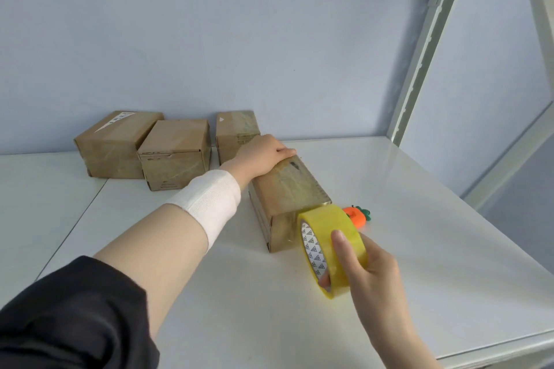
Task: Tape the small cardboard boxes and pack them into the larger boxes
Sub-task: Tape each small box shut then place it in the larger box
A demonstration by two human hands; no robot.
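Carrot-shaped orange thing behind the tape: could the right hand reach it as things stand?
Probably, but not at once. The carrot-shaped thing lies uncovered on the table just past the tape roll, beside the small box; the right hand grips that roll and must let go first.

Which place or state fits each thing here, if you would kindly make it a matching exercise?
1. yellow roll of tape
2. orange carrot-shaped object
3. near brown cardboard box
4. three brown cardboard boxes

A. by the back wall
B. under the left hand
C. gripped by the right hand
D. lying behind the roll

Pairs: 1-C, 2-D, 3-B, 4-A
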